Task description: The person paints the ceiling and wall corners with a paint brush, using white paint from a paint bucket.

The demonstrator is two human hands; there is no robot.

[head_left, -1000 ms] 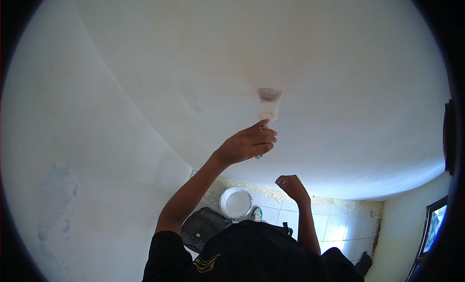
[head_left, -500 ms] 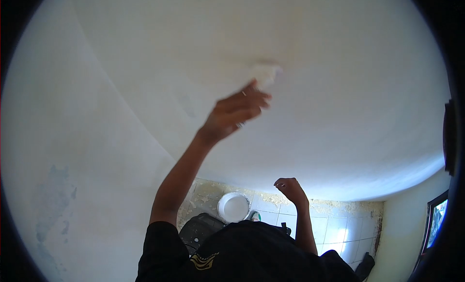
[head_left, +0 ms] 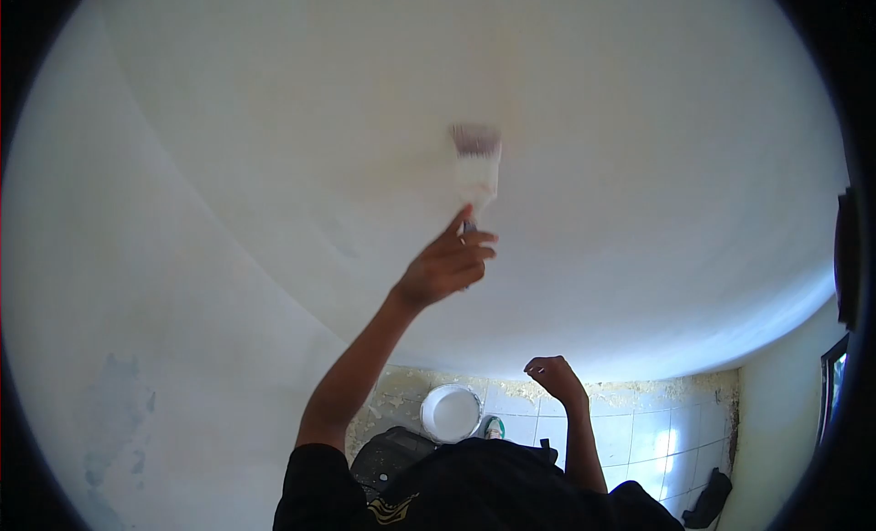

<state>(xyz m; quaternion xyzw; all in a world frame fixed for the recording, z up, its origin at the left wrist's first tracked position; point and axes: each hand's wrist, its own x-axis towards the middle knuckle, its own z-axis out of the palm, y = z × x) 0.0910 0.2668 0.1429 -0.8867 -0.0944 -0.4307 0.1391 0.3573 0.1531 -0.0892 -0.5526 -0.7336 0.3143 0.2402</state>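
My left hand [head_left: 449, 265] is closed around the handle of a wide paintbrush [head_left: 477, 171], stretched out in front of a pale wall [head_left: 620, 166]. The brush points upward, its dark bristles at the wall surface and its ferrule smeared white. Most of the handle is hidden by my fingers. Lower and to the right, my right hand [head_left: 558, 380] hangs beside my body with the fingers curled in and nothing visible in them. A round white bucket [head_left: 452, 413], holding white paint, stands on the floor below my left hand.
A dark, paint-spattered bag-like object [head_left: 391, 456] lies by the bucket, with a small green-and-white item [head_left: 495, 428] on the other side. Flaked debris lines the wall's foot on the tiled floor [head_left: 613, 433]. A dark object [head_left: 708, 499] lies at right; grey patches mark the left wall [head_left: 119, 421].
My left hand has moved down, bringing the brush lower and a little left, and the brush now shows sharply. My right hand stays curled at my side. The view has shifted slightly.
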